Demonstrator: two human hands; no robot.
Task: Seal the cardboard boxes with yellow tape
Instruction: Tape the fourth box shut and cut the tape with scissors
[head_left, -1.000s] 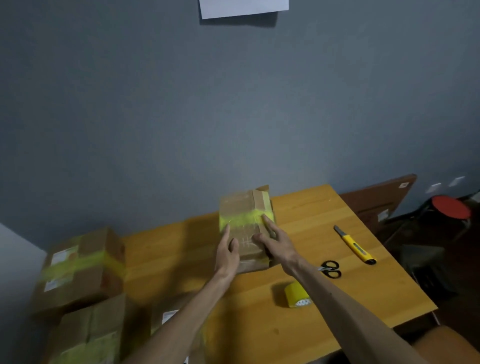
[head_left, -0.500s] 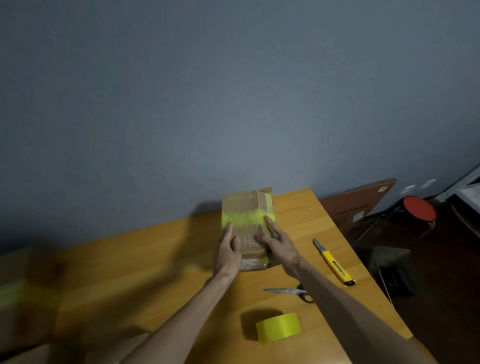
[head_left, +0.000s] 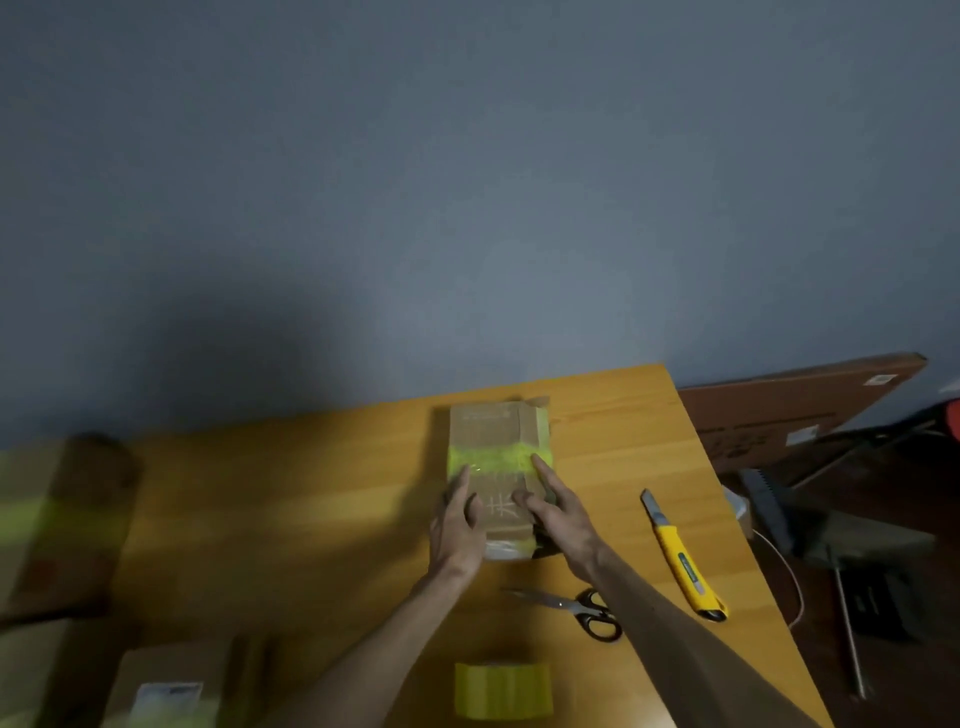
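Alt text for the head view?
A person's left hand and right hand rest on a small cardboard box banded with yellow tape on a wooden table. Nearby lie scissors, a utility knife and a tape roll.

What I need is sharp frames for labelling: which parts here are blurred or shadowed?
Head view: boxes at the left edge are smeared; the taped box, scissors and utility knife read clearly; light is dim, with a soft shadow on the wall.

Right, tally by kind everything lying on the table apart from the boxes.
Roll of yellow tape: 1
Scissors: 1
Utility knife: 1
Total: 3
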